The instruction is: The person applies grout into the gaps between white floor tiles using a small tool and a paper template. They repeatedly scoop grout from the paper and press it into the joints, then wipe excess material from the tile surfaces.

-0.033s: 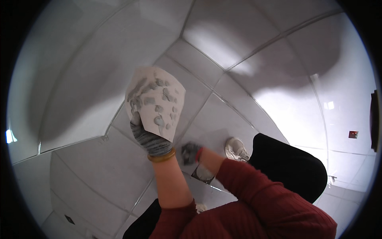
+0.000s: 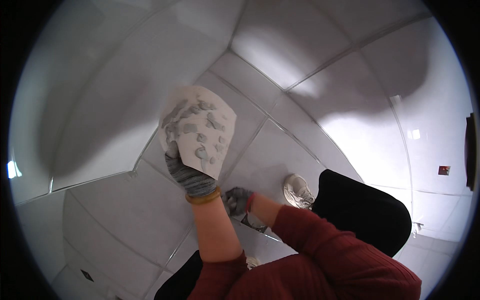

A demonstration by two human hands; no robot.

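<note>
My left hand, in a grey knit glove, grips the lower edge of an off-white tile piece. The thumb lies over the tile's near face, which carries smears and dabs of grey adhesive. The other fingers are hidden behind it. To the right of my left wrist and its amber-coloured bangle, my right hand is low down in a dark grey glove. Its fingers look curled, and anything inside them is too dark to make out. Just below that hand is a dark-edged square with a pale round shape at it, partly covered.
Large pale glossy tiles cover the floor and the walls, which meet in a corner ahead. My bent knee and white shoe are at the right. A small reddish square shows on the right wall.
My right hand has moved a little left, closer to my left wrist. The tile piece has shifted slightly right and down in my left hand's hold.
</note>
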